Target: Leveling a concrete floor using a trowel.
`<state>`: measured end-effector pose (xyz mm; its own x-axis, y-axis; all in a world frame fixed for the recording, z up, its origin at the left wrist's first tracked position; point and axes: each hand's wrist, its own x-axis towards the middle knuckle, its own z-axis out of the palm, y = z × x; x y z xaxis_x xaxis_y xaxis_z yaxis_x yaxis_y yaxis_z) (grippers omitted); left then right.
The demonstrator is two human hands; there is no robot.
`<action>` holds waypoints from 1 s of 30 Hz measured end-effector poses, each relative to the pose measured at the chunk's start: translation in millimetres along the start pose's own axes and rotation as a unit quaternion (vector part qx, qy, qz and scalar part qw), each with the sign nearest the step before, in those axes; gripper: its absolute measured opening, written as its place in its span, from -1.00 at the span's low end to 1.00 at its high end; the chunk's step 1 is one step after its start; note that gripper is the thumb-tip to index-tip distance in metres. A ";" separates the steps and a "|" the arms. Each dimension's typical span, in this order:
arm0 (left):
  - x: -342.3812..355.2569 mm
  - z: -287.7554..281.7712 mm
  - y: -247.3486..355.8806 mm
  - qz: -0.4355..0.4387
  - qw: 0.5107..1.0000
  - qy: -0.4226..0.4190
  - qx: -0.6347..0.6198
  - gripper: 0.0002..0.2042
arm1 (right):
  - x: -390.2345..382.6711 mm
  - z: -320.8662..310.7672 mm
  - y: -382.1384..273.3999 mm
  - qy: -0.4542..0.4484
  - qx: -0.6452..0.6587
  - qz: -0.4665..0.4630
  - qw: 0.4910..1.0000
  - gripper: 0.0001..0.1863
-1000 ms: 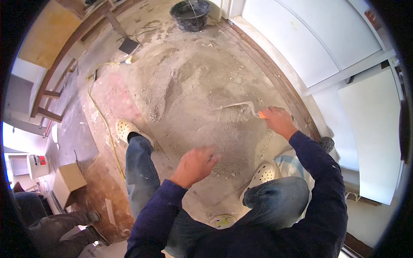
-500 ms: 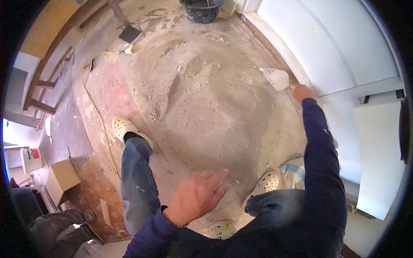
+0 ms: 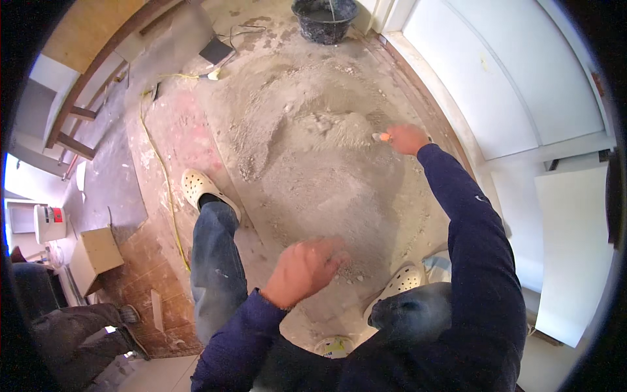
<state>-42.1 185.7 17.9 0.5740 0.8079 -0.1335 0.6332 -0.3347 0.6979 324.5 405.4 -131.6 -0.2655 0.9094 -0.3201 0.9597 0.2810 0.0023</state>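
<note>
My right hand (image 3: 409, 139) is closed on the orange handle of a trowel (image 3: 383, 136), reaching over the right side of a mound of grey-beige powdery rubble (image 3: 313, 124). The trowel's blade blends with the dust, so its outline is hard to make out. Closer to me, my left hand (image 3: 307, 269) hovers above the dusty floor between my feet. Its fingers are loosely bent and somewhat blurred, with nothing visible in them.
A black bucket (image 3: 323, 23) stands beyond the mound. A yellow cable (image 3: 157, 173) runs along the left. White panels (image 3: 509, 72) line the right. A small tub (image 3: 334, 346) sits below my left hand. Another person's legs (image 3: 78, 333) show at lower left.
My right hand has swung left with the trowel, from beside the white panels to the mound. My left hand's fingers have curled in a little. The view has shifted slightly.
</note>
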 end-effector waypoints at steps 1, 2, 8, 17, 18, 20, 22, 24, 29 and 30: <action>-1.5 -2.0 0.1 -0.014 1.000 0.011 -0.004 -0.70 | -7.5 -6.6 -14.0 0.014 -0.002 -0.018 1.000 -0.83; -3.6 -2.6 -0.1 -0.026 0.999 0.021 -0.009 -0.70 | -17.8 -13.1 -26.0 0.028 -0.004 -0.035 0.999 -0.86; 0.3 10.7 -6.2 -0.018 0.998 0.049 -0.022 -0.70 | -106.8 -29.9 -31.8 0.165 0.009 -0.095 0.982 -0.87; -11.5 -8.6 2.4 -0.035 0.999 0.018 -0.004 -0.71 | -159.8 -37.2 31.3 0.165 0.015 0.007 0.986 -0.85; -12.0 -9.0 2.5 -0.034 0.999 0.016 -0.007 -0.71 | -157.7 -30.6 51.4 0.162 0.014 0.009 0.987 -0.85; -12.0 -6.4 -1.2 -0.015 0.999 0.031 -0.013 -0.71 | -146.4 -9.3 93.5 0.115 -0.042 0.103 0.987 -0.76; -12.0 -14.7 -0.6 -0.023 1.000 0.012 -0.017 -0.70 | -123.6 -6.6 113.3 0.077 -0.041 0.170 0.982 -0.75; -14.5 -21.2 -0.6 -0.037 0.999 -0.002 -0.015 -0.69 | -92.4 0.7 121.5 0.041 -0.036 0.229 0.972 -0.73; -2.0 -17.8 3.3 -0.008 0.998 0.036 -0.044 -0.70 | 14.8 18.8 93.6 -0.097 -0.051 0.090 0.990 -0.69; -3.9 -19.2 -0.1 -0.018 0.998 0.037 -0.039 -0.70 | 43.9 23.5 48.8 -0.065 -0.021 0.051 0.996 -0.67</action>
<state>-54.4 191.9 31.9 0.5105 0.8529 -0.1093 0.6089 -0.2689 0.7463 361.9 451.8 -167.9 -0.1503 0.8868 -0.4371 0.9757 0.2044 0.0793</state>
